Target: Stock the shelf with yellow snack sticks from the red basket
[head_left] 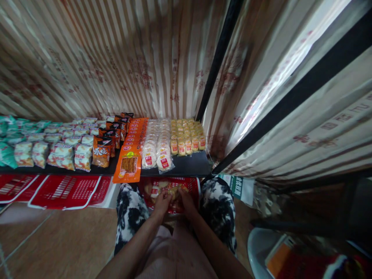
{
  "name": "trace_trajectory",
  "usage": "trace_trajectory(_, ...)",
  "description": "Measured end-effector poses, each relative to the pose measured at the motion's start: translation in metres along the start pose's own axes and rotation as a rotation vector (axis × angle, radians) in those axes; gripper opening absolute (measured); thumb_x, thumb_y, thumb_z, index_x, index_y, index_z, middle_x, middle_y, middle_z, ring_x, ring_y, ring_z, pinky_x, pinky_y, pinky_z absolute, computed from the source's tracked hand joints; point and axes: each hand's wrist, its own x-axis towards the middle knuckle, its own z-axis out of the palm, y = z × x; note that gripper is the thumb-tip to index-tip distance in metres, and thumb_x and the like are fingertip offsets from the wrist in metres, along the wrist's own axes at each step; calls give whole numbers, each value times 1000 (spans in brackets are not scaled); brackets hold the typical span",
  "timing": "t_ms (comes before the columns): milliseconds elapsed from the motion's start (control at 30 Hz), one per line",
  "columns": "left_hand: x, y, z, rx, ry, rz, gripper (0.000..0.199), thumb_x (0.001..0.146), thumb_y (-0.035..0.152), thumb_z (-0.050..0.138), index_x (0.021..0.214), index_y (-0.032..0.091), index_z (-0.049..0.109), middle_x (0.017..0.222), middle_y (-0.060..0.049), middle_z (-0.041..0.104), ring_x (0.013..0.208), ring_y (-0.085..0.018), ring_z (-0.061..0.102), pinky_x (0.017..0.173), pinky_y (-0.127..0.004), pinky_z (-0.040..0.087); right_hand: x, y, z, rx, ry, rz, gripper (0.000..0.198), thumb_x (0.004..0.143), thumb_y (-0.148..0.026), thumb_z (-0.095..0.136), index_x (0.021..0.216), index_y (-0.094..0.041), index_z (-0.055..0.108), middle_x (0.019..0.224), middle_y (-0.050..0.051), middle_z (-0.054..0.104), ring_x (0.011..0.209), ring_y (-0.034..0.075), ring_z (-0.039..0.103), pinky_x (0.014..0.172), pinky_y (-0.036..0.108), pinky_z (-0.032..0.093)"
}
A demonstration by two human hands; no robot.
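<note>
My left hand (163,202) and my right hand (186,200) are close together over a red plastic basket (196,186) between my knees. Both have closed fingers on a small yellowish snack packet (174,190), slightly blurred and partly covered by the fingers. More wrapped snacks (154,191) lie in the basket left of my hands. Just above, on a black shelf (192,164), small yellow packets (186,141) stand in neat rows. Beside them are rows of white round wrapped crackers (151,149) and an orange bag of stick snacks (129,159).
Further left on the shelf stand orange-black snack bags (101,151), white snack bags (61,155) and green bags (8,155). More red baskets (66,192) sit below. A striped curtain (130,58) and black poles (217,62) rise behind. A light-coloured tub (255,248) is at lower right.
</note>
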Motion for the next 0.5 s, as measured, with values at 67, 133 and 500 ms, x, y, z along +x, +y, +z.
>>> trace_trajectory(67,-1,3,1,-17,7,-18,26,60,37,63,72,15,55,57,3,54,48,-8,48,48,-20,37,0,1,0,35,7,55,31,68,-50,50,77,-22,59,68,1,63,60,16,57,55,27,44)
trace_trajectory(133,-3,6,2,-36,12,-30,26,60,35,62,74,15,56,57,4,54,48,-8,48,48,-20,37,0,1,1,62,9,94,31,68,-51,50,78,-22,58,62,-2,61,53,14,55,51,26,43)
trace_trajectory(500,-15,26,-1,-105,18,-80,28,62,40,63,73,14,58,62,1,59,54,-10,56,51,-20,44,-5,-2,0,-43,7,-41,31,68,-50,49,73,-21,59,76,2,66,72,17,60,61,26,46)
